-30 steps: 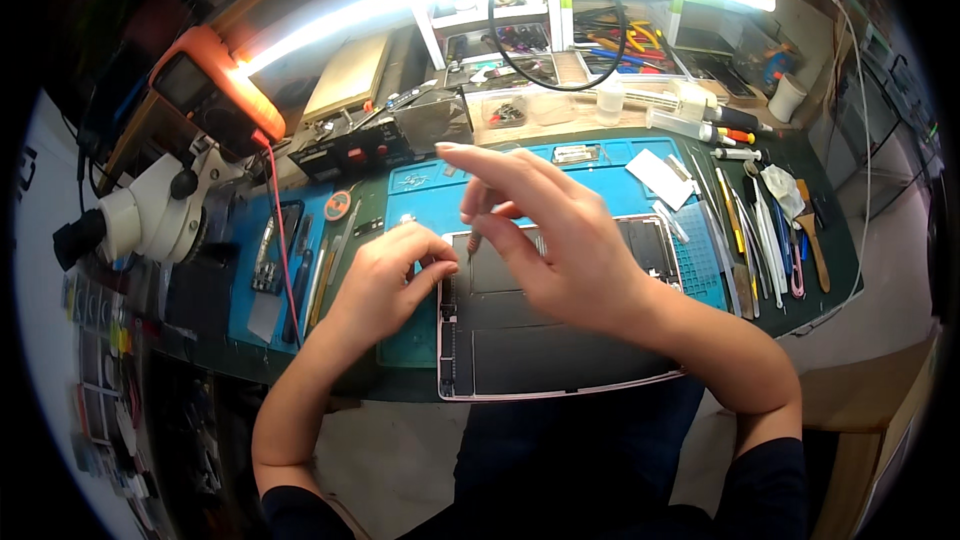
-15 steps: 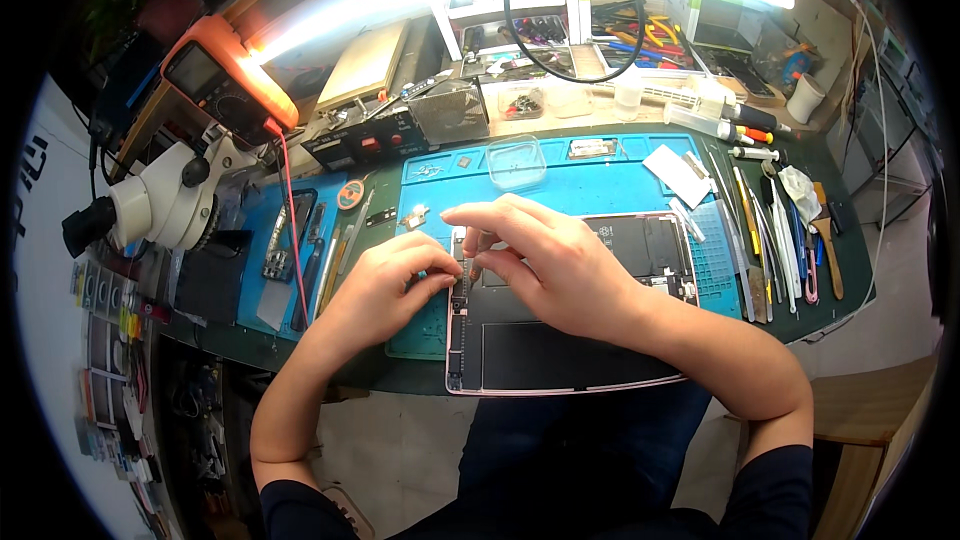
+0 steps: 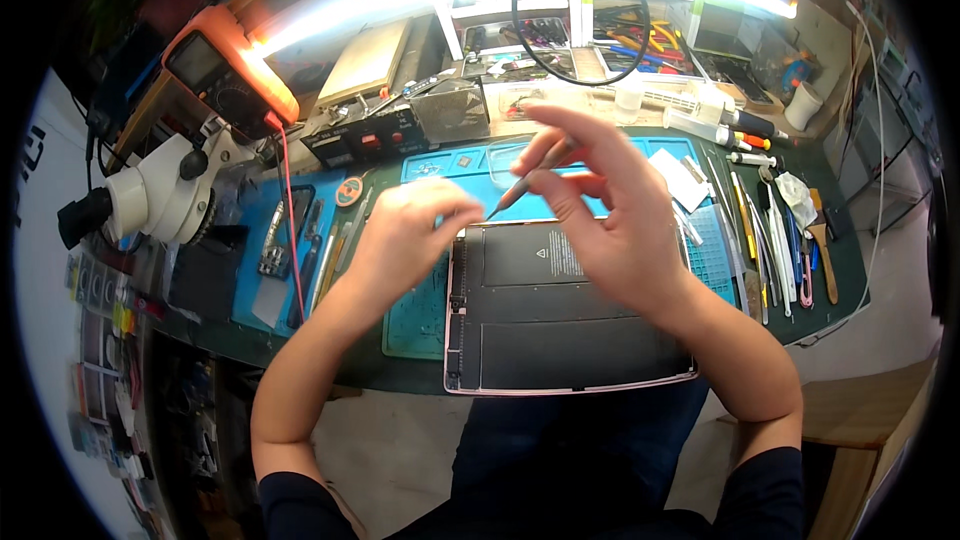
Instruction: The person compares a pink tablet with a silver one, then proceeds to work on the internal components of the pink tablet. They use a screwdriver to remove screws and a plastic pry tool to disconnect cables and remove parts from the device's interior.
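An opened tablet (image 3: 580, 352) with black battery panels and a pink rim lies at the near edge of the bench. Above its far side my right hand (image 3: 630, 215) is raised, gripping a slim precision screwdriver (image 3: 514, 191) between thumb and fingers. The driver slants down to the left, its tip close to the fingers of my left hand (image 3: 408, 230). Those left fingers are drawn together over the tablet's far left corner, slightly blurred; whatever they may pinch is hidden.
Under the tablet spreads a blue work mat (image 3: 415, 330). A clear plastic box (image 3: 503, 162) sits behind my hands. A microscope (image 3: 150, 205) and an orange multimeter (image 3: 230, 70) stand left. Tweezers, a brush (image 3: 822, 240) and other tools lie right.
Both hands have lifted from the tablet's left edge. My right hand rose away and to the right with the screwdriver, now plainly visible; my left hand moved farther from me.
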`<state>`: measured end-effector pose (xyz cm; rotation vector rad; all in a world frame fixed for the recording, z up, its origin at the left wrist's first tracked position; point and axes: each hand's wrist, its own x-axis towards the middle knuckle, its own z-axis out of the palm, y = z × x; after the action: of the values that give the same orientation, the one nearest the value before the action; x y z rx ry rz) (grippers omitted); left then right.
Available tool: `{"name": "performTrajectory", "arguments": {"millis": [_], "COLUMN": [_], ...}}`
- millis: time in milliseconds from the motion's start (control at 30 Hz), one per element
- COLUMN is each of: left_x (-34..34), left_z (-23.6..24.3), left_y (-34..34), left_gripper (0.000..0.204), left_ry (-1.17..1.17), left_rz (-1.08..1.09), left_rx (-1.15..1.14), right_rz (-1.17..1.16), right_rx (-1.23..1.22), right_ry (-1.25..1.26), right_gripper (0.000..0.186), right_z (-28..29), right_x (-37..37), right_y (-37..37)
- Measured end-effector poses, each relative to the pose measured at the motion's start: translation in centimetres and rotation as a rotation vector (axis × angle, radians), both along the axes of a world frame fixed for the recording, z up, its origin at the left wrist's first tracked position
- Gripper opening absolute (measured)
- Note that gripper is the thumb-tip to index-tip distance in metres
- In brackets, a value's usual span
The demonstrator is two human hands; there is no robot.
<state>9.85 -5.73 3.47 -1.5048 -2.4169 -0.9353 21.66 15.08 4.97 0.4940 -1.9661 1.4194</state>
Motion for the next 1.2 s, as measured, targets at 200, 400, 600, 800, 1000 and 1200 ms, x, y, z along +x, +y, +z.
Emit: {"name": "performTrajectory", "arguments": {"millis": [200, 400, 600, 800, 1000, 1200], "left_x": [-3.2, -4.6, -2.8, 0.1, 3.4, 4.7], "left_z": [-1.3, -4.1, -2.0, 0.4, 0.8, 0.3], "left_y": [4.6, 5.1, 2.1, -2.7, -5.9, -6.4], "left_gripper": [0.032, 0.029, 0.018, 0.021, 0.03, 0.032], "left_ry": [0.241, 0.282, 0.124, -0.054, -0.458, -0.483], "left_rz": [0.002, 0.006, -0.017, 0.041, -0.146, -0.167], "left_rx": [-0.122, -0.036, 0.07, -0.047, -0.014, -0.03], "right_rz": [0.136, 0.235, 0.279, 0.288, 0.254, 0.263], "right_rx": [0.058, 0.227, 0.252, 0.246, 0.277, 0.31], "right_ry": [-0.047, -0.055, -0.074, -0.085, -0.057, -0.037], "right_gripper": [0.049, 0.055, 0.056, 0.056, 0.056, 0.055], "right_z": [-0.8, -1.8, -2.2, -2.5, -2.2, -1.8], "right_x": [0.6, 1.0, 0.8, 0.6, 0.7, 0.8], "right_y": [-0.7, -2.6, -3.0, -3.2, -3.3, -3.6]}}
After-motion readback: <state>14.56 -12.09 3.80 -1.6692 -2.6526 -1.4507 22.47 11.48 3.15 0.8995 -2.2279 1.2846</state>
